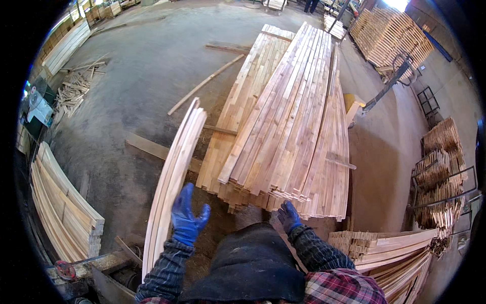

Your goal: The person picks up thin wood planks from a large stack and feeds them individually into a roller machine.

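My left hand (188,215), in a blue glove, has its thumb spread away from its fingers. Beside it, along its outer side, runs a narrow group of long pale wooden strips (174,162); whether the palm or fingertips touch them I cannot tell. My right hand (289,218), gloved in darker blue, has its fingers stretched out at the near end of a large stack of long wooden strips (283,126). The ends of that stack are uneven. Nothing shows in either hand.
A bundle of boards (66,202) lies at the left, and more stacked strips (390,248) lie at the near right. A loose stick (205,85) crosses the floor beyond. Scrap wood (76,93) is heaped far left. A tall lumber stack (390,35) stands far right.
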{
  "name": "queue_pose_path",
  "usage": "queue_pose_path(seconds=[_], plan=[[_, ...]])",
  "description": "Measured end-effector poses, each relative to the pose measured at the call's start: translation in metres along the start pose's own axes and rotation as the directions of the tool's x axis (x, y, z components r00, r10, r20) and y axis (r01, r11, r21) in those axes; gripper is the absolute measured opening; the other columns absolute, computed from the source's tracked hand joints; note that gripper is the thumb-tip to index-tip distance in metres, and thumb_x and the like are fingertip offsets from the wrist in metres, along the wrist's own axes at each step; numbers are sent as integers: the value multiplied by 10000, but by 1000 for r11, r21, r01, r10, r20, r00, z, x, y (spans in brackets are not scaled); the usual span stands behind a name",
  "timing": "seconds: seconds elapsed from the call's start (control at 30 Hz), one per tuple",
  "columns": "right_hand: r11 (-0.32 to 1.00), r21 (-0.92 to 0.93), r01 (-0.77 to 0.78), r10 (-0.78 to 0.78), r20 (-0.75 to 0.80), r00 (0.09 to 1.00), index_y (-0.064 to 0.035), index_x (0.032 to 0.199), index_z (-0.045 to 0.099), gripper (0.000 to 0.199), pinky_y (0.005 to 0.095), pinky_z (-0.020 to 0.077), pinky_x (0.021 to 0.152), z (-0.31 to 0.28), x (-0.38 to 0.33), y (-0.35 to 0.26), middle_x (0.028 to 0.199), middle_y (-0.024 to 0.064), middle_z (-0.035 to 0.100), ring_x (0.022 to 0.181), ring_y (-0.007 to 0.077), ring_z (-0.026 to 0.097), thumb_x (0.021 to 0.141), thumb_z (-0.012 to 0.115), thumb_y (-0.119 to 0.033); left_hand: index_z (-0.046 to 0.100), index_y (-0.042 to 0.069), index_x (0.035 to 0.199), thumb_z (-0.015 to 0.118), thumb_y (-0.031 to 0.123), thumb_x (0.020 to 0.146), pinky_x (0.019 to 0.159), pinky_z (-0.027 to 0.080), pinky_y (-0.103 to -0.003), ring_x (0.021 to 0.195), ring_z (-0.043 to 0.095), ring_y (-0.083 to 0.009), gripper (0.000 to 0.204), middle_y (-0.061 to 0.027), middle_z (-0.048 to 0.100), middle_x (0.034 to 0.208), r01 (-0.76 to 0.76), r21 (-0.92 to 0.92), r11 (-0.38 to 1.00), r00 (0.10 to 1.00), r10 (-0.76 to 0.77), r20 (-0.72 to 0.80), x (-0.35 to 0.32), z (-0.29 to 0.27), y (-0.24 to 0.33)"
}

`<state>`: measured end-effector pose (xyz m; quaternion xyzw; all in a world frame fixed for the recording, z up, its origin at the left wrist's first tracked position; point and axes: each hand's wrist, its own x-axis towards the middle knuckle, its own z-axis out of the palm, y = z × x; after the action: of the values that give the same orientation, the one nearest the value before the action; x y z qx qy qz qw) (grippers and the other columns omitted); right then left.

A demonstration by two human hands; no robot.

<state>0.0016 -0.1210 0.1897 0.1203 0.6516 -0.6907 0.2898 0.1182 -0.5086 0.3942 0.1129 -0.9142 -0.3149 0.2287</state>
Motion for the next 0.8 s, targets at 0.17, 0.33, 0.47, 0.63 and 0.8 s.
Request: queue_pose_path(seconds=[0.17, 0.33, 0.47, 0.63, 0.8], plan=[[942, 309, -130, 182, -145, 973, -184, 1455, 264, 795, 429, 147, 1128, -33, 16, -48, 1525, 61, 230, 1398, 280, 206, 821, 622, -502, 415, -11, 1328, 741, 234, 777, 1003, 419, -401, 1188, 502, -309, 685, -202, 522, 1269, 522, -429, 737, 826, -312, 470, -50, 127, 30], [970, 238, -50, 112, -252, 961, -175, 1457, 260, 742, 447, 185, 1101, -106, 79, -70, 1484, 69, 327, 1369, 298, 283, 854, 625, -408, 337, -8, 1374, 723, 232, 816, 1044, 379, -380, 1247, 450, -285, 720, -187, 452, 1341, 848, -294, 440, 393, -152, 907, -80, 280, 68], [984, 150, -92, 138, -328, 935, -132, 1450, 274, 727, 455, 230, 1071, -163, 154, -67, 1437, 76, 390, 1323, 263, 352, 859, 645, -337, 263, 19, 1417, 679, 146, 840, 1065, 352, -385, 1296, 386, -278, 723, -180, 350, 1419, 975, -220, 15, 220, -24, 975, -84, 377, 104], [998, -56, 21, -42, -401, 915, -14, 1416, 298, 722, 359, 335, 1032, -215, 244, -52, 1391, 179, 413, 1267, 257, 413, 858, 661, -292, 276, 103, 1439, 505, 125, 922, 1108, 250, -418, 1359, 281, -257, 566, -86, 307, 1471, 978, -183, -96, 184, 4, 983, -78, 476, 128], [931, -340, 134, -254, -339, 906, 58, 1386, 312, 700, 330, 373, 1011, -235, 304, -18, 1355, 207, 453, 1222, 271, 464, 876, 640, -292, 394, 182, 1383, 356, 289, 966, 1124, 148, -411, 1392, 206, -205, 432, -29, 288, 1495, 687, -165, -708, 226, -7, 974, -112, 585, 131]])
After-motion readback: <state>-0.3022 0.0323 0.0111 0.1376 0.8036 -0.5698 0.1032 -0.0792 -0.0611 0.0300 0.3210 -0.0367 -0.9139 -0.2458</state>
